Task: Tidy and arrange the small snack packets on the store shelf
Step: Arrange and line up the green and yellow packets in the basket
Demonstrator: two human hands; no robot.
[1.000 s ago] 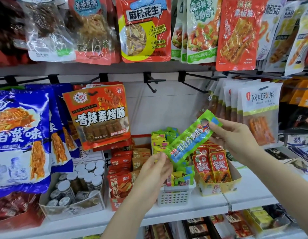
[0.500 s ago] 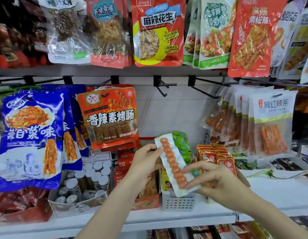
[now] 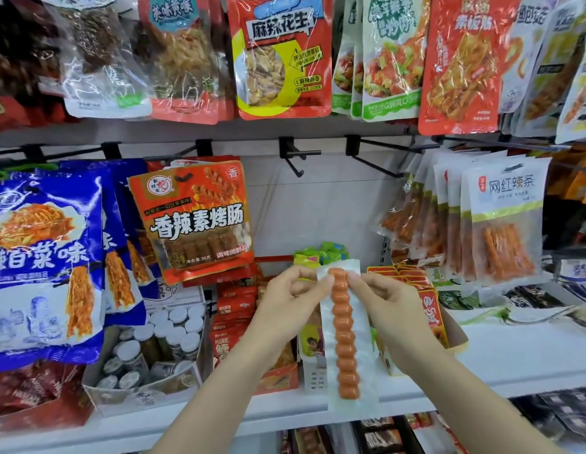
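Head view: both hands hold one long clear packet [image 3: 345,335] with a ridged orange sausage stick inside, upright in front of the white shelf [image 3: 514,358]. The left hand [image 3: 285,306] and right hand [image 3: 393,309] pinch its top end from either side, fingers curled. Behind it stands a white basket [image 3: 313,375] of green and yellow packets [image 3: 318,253].
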